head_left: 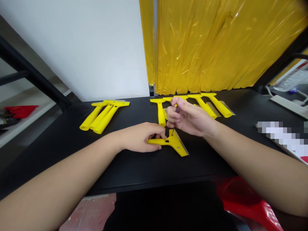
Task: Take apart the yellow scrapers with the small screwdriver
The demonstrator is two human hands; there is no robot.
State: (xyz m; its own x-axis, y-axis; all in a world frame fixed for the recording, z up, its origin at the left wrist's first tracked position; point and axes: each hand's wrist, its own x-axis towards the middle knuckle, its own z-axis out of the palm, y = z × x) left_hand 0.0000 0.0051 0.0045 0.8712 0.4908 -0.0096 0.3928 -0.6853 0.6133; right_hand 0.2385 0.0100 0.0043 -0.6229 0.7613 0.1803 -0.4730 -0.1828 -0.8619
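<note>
Black and flat, the surface (144, 170) stretches before a white panel (96, 48) and a wrinkled yellow plastic sheet (216, 48). On it, between the two hands, lies a yellow scraper (177, 145), its handle pointing toward the left hand (139, 138) and its wide head, edged with a metal blade, turned to the right. Fingers and thumb of the left hand grip that handle from either side. Just above the head, the right hand (190, 117) is curled around a slim driver (177, 109), mostly hidden by the fingers; its thin shaft points down to the head's far end, while a screw (178, 147) shows nearer the other end. Beyond the right hand, more yellow scrapers (161, 112) lie in a row near the back edge, some with blades visible. Three others (106, 118) lie close together beyond the left forearm. Below the surface's front edge, at the right, is a glossy red object (245, 199).
</note>
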